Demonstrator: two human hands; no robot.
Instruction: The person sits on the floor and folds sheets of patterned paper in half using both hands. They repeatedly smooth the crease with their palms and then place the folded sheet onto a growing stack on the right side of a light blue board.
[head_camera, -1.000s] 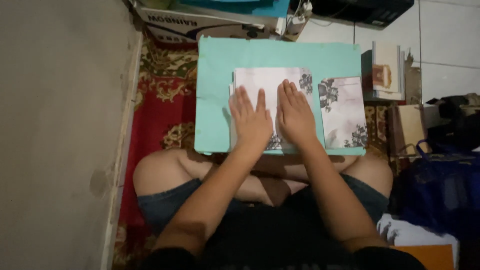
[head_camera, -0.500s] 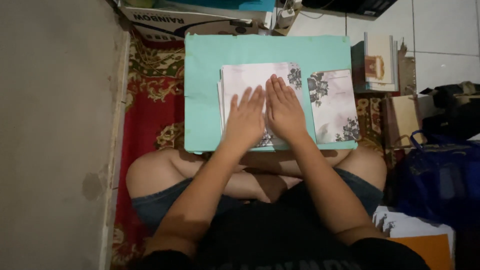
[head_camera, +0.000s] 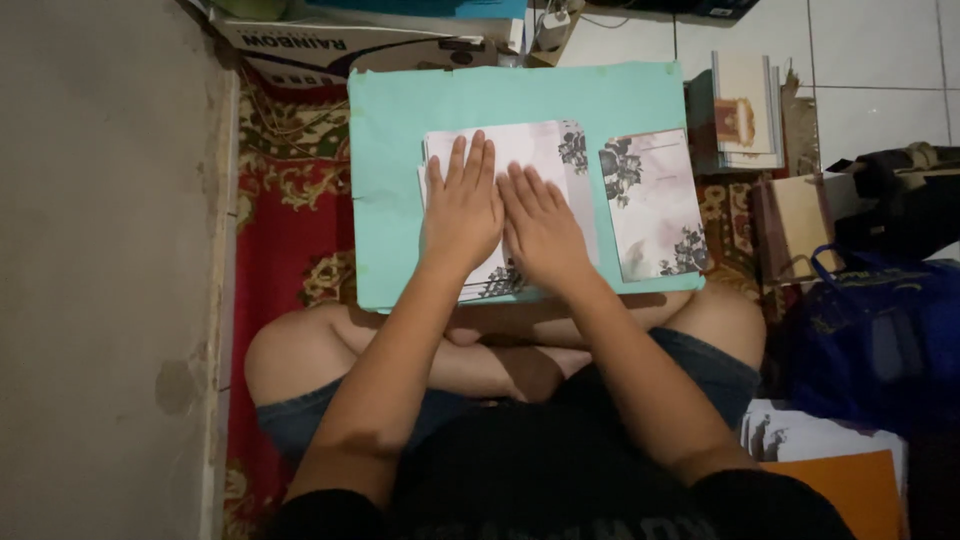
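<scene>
Head view, item one: your left hand (head_camera: 462, 205), flat and palm down, fingers spread, gripping nothing; it presses on the folded floral paper (head_camera: 510, 150), which lies on the turquoise board (head_camera: 400, 180) resting across your crossed legs.

Item two: your right hand (head_camera: 540, 225), likewise flat and unclenched, just beside the left, thumbs nearly touching; its heel sits over the near edge of the same paper, where layered edges show beneath your wrists.

Item three: a second floral sheet (head_camera: 655, 200), flat on the board to the right of your right hand, apart from it and untouched.

Item four: a stack of booklets (head_camera: 745, 110) beyond the board's far right corner; a dark blue bag (head_camera: 880, 340) to the right of your right forearm; a red patterned carpet (head_camera: 290, 230) to the left of your left hand; more printed sheets and an orange folder (head_camera: 850, 490) near your right elbow.

Risk, as a judgement: the board only rests on your knees; uneven pressure from either palm may tip it and slide the loose sheet off; the layered edges under your wrists may shift out of line and crease crookedly.
</scene>
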